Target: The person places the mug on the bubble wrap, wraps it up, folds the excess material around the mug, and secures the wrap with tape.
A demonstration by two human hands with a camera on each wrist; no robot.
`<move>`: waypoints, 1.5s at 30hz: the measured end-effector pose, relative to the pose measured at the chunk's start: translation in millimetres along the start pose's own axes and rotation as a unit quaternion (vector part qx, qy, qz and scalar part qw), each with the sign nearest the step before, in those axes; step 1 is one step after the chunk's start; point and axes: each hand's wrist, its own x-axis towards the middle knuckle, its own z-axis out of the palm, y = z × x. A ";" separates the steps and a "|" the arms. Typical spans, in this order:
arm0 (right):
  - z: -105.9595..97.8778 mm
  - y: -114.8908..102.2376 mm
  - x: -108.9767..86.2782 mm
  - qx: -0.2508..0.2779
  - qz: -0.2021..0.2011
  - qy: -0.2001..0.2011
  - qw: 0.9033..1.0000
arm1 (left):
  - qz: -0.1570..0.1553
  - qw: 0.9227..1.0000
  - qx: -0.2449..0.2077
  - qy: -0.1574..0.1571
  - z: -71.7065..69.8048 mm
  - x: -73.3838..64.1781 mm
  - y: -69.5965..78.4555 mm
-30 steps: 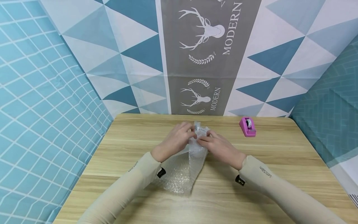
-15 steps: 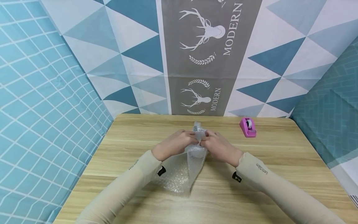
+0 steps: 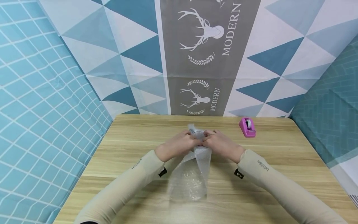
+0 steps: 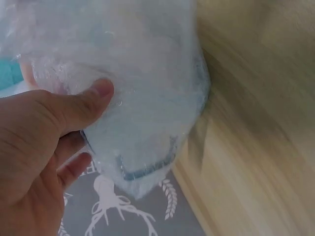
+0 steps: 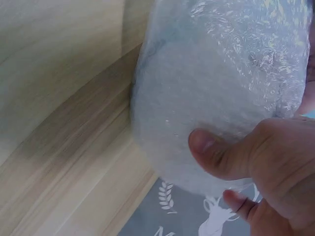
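Observation:
A crinkled sheet of clear bubble wrap [image 3: 190, 183] is held up at the middle of the table, bunched at the top between both hands. My left hand [image 3: 179, 144] pinches it from the left, thumb [image 4: 96, 96] on the near face. From the other side my right hand [image 3: 221, 144] grips it, its thumb [image 5: 206, 147] pressed flat on the wrap in the right wrist view. The knuckles nearly meet in the head view. Through the layers, a dark blue-grey edge [image 4: 147, 169] shows near the wrap's far end; the rest of what is inside is hidden.
A pink tape dispenser [image 3: 247, 127] with a roll of clear tape stands at the back right of the wooden table [image 3: 134, 133]. Patterned cloth [image 3: 139, 40] hangs behind the table, and blue tile-print cloth [image 3: 42, 109] on the left.
The hands have drawn together around the bubble wrap. Its loose lower part has swung right and its top tip now leans left. The tape dispenser stays put.

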 end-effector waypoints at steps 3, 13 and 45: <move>2.9 3.8 -1.6 0.009 -0.011 0.011 1.000 | 0.001 0.999 -0.039 0.006 3.1 1.9 0.5; 3.7 6.4 -6.7 0.050 -0.022 0.009 0.998 | 0.000 0.998 -0.061 -0.034 -1.9 6.0 8.2; 3.6 -5.5 -10.5 0.029 -0.002 0.019 0.999 | -0.014 0.997 0.075 -0.027 3.7 2.3 21.4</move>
